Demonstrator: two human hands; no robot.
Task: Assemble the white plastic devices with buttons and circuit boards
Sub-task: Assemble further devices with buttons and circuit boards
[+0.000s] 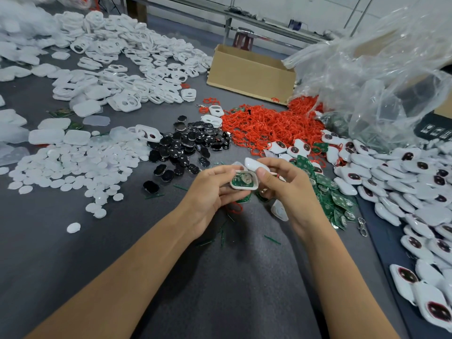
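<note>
Gripped at near centre, just above the grey felt table top (220, 277): a white rounded plastic shell half (254, 186) with a green circuit board (241, 181) seated inside, open face up. Pinched on its left edge by the left hand (210, 192), thumb on top, fingers curled underneath. Pressed on its right edge by the thumb of the right hand (288, 189). Clasped in that same hand's curled fingers, a second white plastic cover piece (253, 163), just beyond the shell; touching it or not, hard to tell.

Just right of the hands, a loose heap of green boards (327, 192). Further right, a broad spread of closed white devices with dark oval buttons (403, 187). Beyond the hands, a pile of glossy black button pieces (188, 145), and right of it a mound of red rubber rings (269, 126). At left, a scatter of white round discs (73, 167); at far left, a heap of white plastic frames (122, 57). At far centre, an open brown cardboard box (249, 72), beside a crumpled clear plastic bag (379, 69) at far right.
</note>
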